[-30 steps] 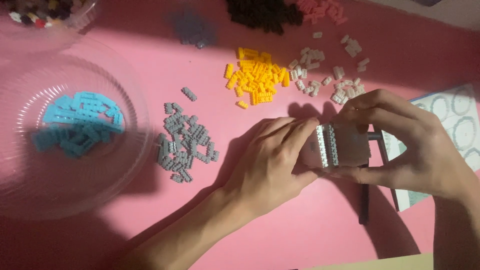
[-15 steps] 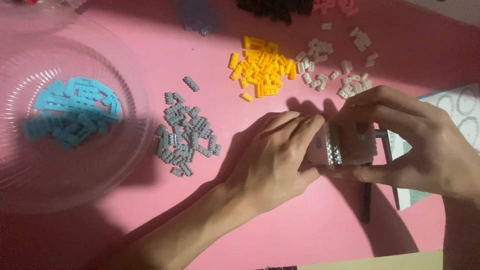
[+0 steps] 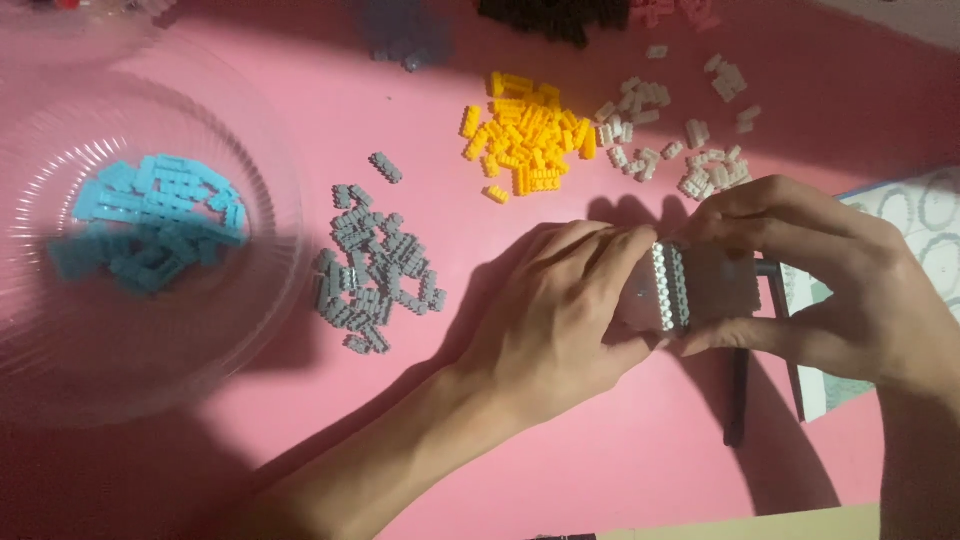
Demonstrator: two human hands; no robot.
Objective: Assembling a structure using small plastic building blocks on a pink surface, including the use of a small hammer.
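Observation:
Both of my hands hold a small block model [image 3: 690, 287] built of grey and white bricks above the pink table. My left hand [image 3: 560, 320] grips its left end, fingers curled over the top. The right hand [image 3: 830, 285] clasps the right side, with its thumb under the model and fingers over it. Part of the model is hidden by my fingers. A loose pile of grey bricks [image 3: 375, 270] lies just left of my left hand.
A clear plastic bowl [image 3: 250, 330] at the left holds blue bricks [image 3: 150, 220]. Yellow bricks [image 3: 525, 135] and white bricks [image 3: 670, 125] lie beyond my hands, black bricks [image 3: 555, 15] at the far edge. A printed sheet [image 3: 920, 225] and a dark strip [image 3: 738, 395] sit at the right.
My hands and the model have stayed together in nearly the same spot. The view has shifted slightly, so the bowl and piles appear a little higher.

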